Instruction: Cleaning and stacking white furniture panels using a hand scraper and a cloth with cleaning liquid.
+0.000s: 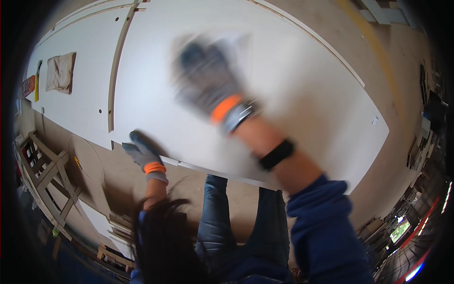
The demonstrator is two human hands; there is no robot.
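Observation:
My right hand (203, 71), in a grey glove with an orange cuff, is smeared by motion over a large white panel (156, 85). Beneath it and sticking out at its sides is a pale, blurred sheet (239, 47), which looks like a cloth or paper. Whether the fingers grip that sheet or lie flat on it cannot be made out. At the panel's near edge, toward its left corner, my left hand (145, 155) wears a matching glove. Its thumb and fingers are apart, touching the edge, and it holds nothing loose.
Left of a narrow gap lies a second white panel (90, 109), bearing a folded beige cloth (61, 73) and a yellow-handled tool (37, 87). A wooden frame (52, 180) stands at the lower left. Stacked boards (418, 154) line the right side. My legs are close to the panel's near edge.

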